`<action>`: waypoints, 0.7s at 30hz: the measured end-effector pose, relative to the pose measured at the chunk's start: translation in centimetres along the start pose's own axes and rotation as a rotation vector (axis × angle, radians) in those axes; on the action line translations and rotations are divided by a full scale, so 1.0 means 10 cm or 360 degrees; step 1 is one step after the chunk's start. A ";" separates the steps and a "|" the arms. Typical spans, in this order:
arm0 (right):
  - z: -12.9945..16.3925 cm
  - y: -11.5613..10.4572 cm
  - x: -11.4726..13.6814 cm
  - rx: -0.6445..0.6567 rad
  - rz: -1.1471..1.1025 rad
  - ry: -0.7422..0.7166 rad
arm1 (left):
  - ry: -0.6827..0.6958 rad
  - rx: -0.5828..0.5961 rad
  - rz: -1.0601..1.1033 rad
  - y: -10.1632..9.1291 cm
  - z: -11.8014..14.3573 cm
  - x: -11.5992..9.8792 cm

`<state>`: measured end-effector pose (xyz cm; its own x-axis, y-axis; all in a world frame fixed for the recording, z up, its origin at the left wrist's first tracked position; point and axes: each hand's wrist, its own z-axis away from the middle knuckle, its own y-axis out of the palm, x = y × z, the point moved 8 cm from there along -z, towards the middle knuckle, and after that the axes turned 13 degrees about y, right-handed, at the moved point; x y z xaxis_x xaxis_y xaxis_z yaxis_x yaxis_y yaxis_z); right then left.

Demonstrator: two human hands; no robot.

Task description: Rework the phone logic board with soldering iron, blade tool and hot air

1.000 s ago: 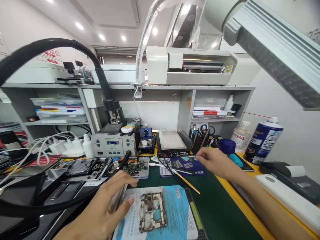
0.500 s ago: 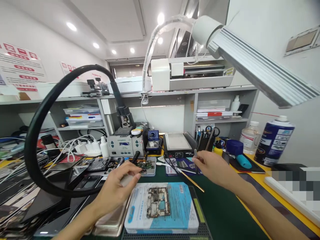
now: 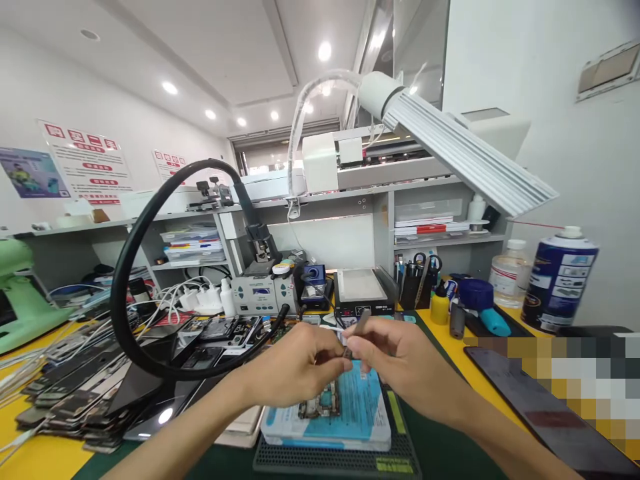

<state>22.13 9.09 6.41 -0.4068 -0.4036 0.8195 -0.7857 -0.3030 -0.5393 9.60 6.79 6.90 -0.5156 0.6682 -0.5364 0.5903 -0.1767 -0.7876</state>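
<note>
- The left hand (image 3: 295, 363) and the right hand (image 3: 395, 363) meet in front of the person, above the work mat, fingertips almost touching.
- The right hand is closed in a pinch on a thin metal tool, likely tweezers (image 3: 357, 328), whose free end points up and away.
- The left hand is curled, its fingertips pinched at the lower end of the tweezers; whether it grips the tool itself or some tiny part there is too small to tell.
- Directly below the hands lies a bare phone circuit board (image 3: 320, 403) on a blue-and-white pad (image 3: 360, 413), which rests on a black grid mat (image 3: 330, 460) near the bench's front edge.
- To the left, a thick black hose (image 3: 125, 280) loops up from the bench, and stacked phone screens (image 3: 75, 387) crowd that side up to the pad.
- Behind the hands stand a hot-air station (image 3: 260, 293) and a heating plate (image 3: 360, 290).
- To the right the green mat (image 3: 440, 433) lies bare, then the yellow bench edge (image 3: 480, 377), a dark phone (image 3: 540, 407) and a spray can (image 3: 557, 280).
- The lamp head (image 3: 465, 157) hangs well above the hands.
</note>
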 end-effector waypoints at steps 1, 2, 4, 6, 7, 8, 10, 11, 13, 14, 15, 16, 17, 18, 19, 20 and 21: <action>-0.02 -0.04 -0.04 -0.0012 0.0046 0.0028 | -0.0009 -0.0031 -0.0001 -0.01 0.03 0.04; -0.06 -0.09 -0.08 -0.0033 0.0108 0.0062 | -0.0025 -0.0071 -0.0005 -0.03 0.07 0.10; -0.13 -0.21 -0.22 -0.0099 0.0300 0.0153 | -0.0062 -0.0154 -0.0007 -0.07 0.17 0.21; -0.20 -0.32 -0.40 -0.0149 0.0546 0.0257 | -0.0079 -0.0210 0.0003 -0.10 0.27 0.31; -0.22 -0.36 -0.50 -0.0154 0.0656 0.0311 | -0.0078 -0.0232 0.0007 -0.12 0.30 0.35; -0.24 -0.38 -0.60 -0.0143 0.0754 0.0365 | -0.0071 -0.0253 0.0011 -0.13 0.33 0.38; -0.26 -0.36 -0.77 -0.0054 0.0913 0.0465 | -0.0052 -0.0300 0.0020 -0.15 0.35 0.45; -0.26 -0.33 -0.84 0.0013 0.0979 0.0511 | -0.0042 -0.0325 0.0028 -0.17 0.36 0.47; -0.25 -0.24 -0.95 0.0157 0.1090 0.0588 | -0.0030 -0.0377 0.0049 -0.21 0.36 0.54; -0.24 -0.20 -0.98 0.0215 0.1138 0.0619 | -0.0029 -0.0402 0.0059 -0.22 0.36 0.57; -0.24 -0.17 -1.01 0.0255 0.1179 0.0645 | -0.0031 -0.0426 0.0069 -0.24 0.36 0.61; -0.23 -0.15 -1.02 0.0275 0.1212 0.0668 | -0.0035 -0.0450 0.0077 -0.26 0.36 0.64; -0.24 -0.13 -1.04 0.0276 0.1235 0.0687 | -0.0041 -0.0475 0.0082 -0.27 0.37 0.68; -0.24 -0.13 -1.05 0.0263 0.1246 0.0703 | -0.0047 -0.0504 0.0084 -0.28 0.38 0.71; -0.25 -0.13 -1.05 0.0240 0.1242 0.0713 | -0.0051 -0.0534 0.0086 -0.29 0.39 0.74; -0.26 -0.15 -1.06 0.0210 0.1223 0.0716 | -0.0055 -0.0567 0.0088 -0.29 0.40 0.77; -0.27 -0.17 -1.05 0.0174 0.1190 0.0710 | -0.0058 -0.0601 0.0092 -0.30 0.41 0.80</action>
<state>26.48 16.15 -0.80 -0.9595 -0.1615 0.2309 -0.2005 -0.1844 -0.9622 1.15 9.72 3.68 -0.4921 0.6378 -0.5925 0.8030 0.0699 -0.5918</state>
